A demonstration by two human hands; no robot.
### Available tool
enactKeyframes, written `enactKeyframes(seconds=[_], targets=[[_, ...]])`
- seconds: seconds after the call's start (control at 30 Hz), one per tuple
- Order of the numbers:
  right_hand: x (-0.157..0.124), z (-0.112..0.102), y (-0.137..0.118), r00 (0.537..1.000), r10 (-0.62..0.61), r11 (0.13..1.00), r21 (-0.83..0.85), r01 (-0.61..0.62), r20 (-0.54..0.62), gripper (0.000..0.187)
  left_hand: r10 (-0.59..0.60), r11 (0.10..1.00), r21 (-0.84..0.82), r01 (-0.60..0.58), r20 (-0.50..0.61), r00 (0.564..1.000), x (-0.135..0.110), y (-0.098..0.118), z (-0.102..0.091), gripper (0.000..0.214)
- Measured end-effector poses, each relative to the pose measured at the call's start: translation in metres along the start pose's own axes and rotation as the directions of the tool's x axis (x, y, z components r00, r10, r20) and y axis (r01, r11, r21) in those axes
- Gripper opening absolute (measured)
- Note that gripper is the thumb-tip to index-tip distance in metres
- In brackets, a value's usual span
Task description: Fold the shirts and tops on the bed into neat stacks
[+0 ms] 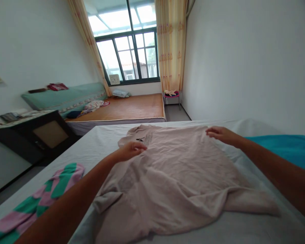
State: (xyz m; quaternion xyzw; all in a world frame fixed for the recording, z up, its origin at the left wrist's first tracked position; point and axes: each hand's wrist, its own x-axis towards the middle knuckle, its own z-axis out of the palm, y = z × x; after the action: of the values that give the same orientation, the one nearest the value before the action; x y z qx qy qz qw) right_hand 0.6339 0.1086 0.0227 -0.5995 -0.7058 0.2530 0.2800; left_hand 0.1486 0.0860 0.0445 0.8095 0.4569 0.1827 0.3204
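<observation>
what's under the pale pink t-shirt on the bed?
The white sheet shows around the pale pink t-shirt, so the shirt lies on it. The left hand and right hand rest on its far end. Anything beneath the fabric is covered.

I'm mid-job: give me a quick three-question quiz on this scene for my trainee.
1. True or false: both the left hand and the right hand touch the pale pink T-shirt.
2. Which lies on the bed sheet beside the left forearm? A) teal blanket B) green-and-pink striped garment C) pillow
3. Fill in: the black print on the shirt is nearest the ____ hand.
Key: 1 true; 2 B; 3 left.
</observation>
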Motion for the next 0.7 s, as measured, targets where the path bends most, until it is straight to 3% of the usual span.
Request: enactKeyframes(seconds=[0.07, 0.1, 0.2, 0.23, 0.3, 0.4, 0.47, 0.6, 0.63, 0.7], targets=[[-0.051, -0.005, -0.016, 0.945, -0.01, 0.997, 0.07, -0.014, 0.328, 0.042, 0.091, 0.996, -0.009, -0.093, 0.285, 0.954, -0.052, 0.022, 0.005, 0.032], [-0.077, -0.007, -0.022, 0.906, -0.02, 0.998, 0.061, -0.006, 0.422, 0.041, 0.108, 0.992, 0.012, -0.122, 0.379, 0.919, -0.076, 0.031, 0.009, 0.029], [-0.143, -0.009, -0.03, 0.808, 0.014, 0.998, -0.062, 0.028, 0.589, 0.031, 0.086, 0.979, 0.121, -0.163, 0.481, 0.872, -0.134, 0.047, 0.023, 0.037], [-0.159, -0.007, -0.03, 0.805, 0.037, 0.993, -0.109, 0.035, 0.592, 0.028, 0.059, 0.973, 0.171, -0.157, 0.472, 0.879, -0.146, 0.048, 0.029, 0.041], [-0.182, 0.0, -0.026, 0.841, 0.047, 0.985, -0.163, 0.05, 0.539, 0.03, 0.013, 0.958, 0.255, -0.13, 0.416, 0.909, -0.159, 0.046, 0.041, 0.043], [-0.195, 0.007, -0.022, 0.896, -0.023, 0.984, -0.148, 0.099, 0.443, 0.023, 0.025, 0.947, 0.295, -0.13, 0.334, 0.942, -0.16, 0.037, 0.049, 0.026], [-0.197, 0.001, -0.021, 0.906, -0.045, 0.991, -0.093, 0.093, 0.421, 0.023, 0.033, 0.951, 0.286, -0.118, 0.283, 0.959, -0.155, 0.031, 0.043, 0.02], [-0.21, -0.034, -0.017, 0.943, -0.094, 0.993, 0.098, 0.066, 0.321, 0.042, -0.019, 0.989, 0.146, 0.007, 0.08, 0.997, -0.155, 0.023, 0.017, 0.022], [-0.216, -0.041, -0.015, 0.935, -0.091, 0.993, 0.107, 0.058, 0.343, 0.044, -0.034, 0.993, 0.116, 0.026, 0.069, 0.997, -0.159, 0.022, 0.011, 0.023], [-0.231, -0.047, -0.009, 0.933, -0.022, 1.0, 0.008, 0.021, 0.359, 0.04, -0.048, 0.994, 0.103, 0.033, 0.152, 0.987, -0.169, 0.023, 0.006, 0.025]])
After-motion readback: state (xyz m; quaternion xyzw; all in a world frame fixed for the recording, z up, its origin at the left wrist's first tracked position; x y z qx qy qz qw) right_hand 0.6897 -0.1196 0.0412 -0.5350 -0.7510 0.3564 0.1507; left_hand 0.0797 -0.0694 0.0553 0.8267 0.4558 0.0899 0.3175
